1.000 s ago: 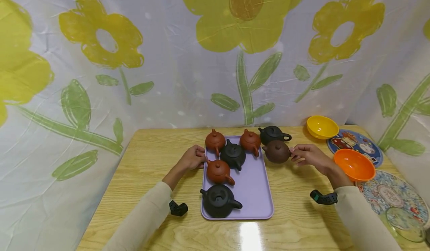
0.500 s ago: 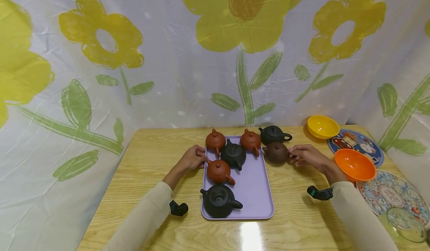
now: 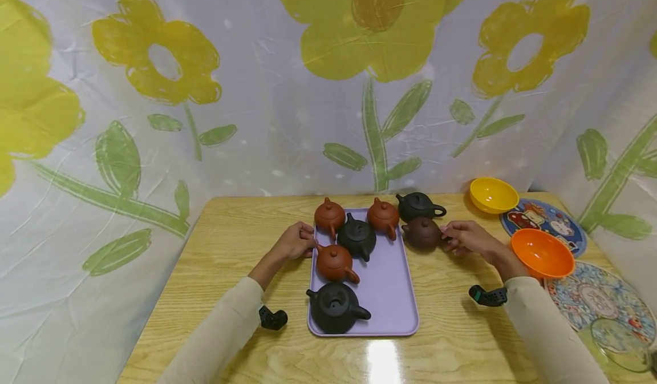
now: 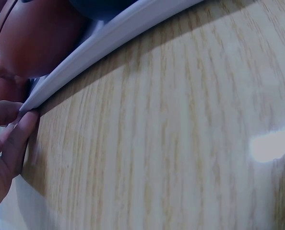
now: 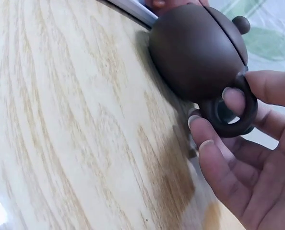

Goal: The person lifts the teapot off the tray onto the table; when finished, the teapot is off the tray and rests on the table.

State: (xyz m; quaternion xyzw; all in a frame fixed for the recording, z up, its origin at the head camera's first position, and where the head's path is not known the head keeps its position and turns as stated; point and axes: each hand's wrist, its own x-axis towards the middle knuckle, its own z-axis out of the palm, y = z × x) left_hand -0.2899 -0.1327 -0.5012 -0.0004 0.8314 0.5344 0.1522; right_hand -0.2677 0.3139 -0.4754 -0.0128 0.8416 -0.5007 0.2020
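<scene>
My left hand (image 3: 296,241) pinches the left rim of the lilac tray (image 3: 385,292); in the left wrist view thumb and finger meet at its edge. My right hand (image 3: 469,238) holds the dark brown teapot (image 5: 195,52) by its loop handle, a fingertip poking through the loop. That teapot stands upright on the table, just right of the tray. Along the tray's left side sit a black teapot (image 3: 333,307) and a reddish-brown teapot (image 3: 333,261). Toward its back are another black teapot (image 3: 356,237) and two more reddish-brown teapots, one left (image 3: 328,215), one right (image 3: 382,215).
Behind the brown teapot stands a black teapot (image 3: 417,206). At the right are a yellow bowl (image 3: 493,195), an orange bowl (image 3: 542,253), a blue patterned mat (image 3: 570,230), a floral mat (image 3: 595,298) and a clear glass dish (image 3: 618,344). A flowered curtain (image 3: 256,144) hangs behind the table.
The brown teapot has shifted very slightly toward me, and my right forearm has moved a little left. My left hand stays at the tray's rim.
</scene>
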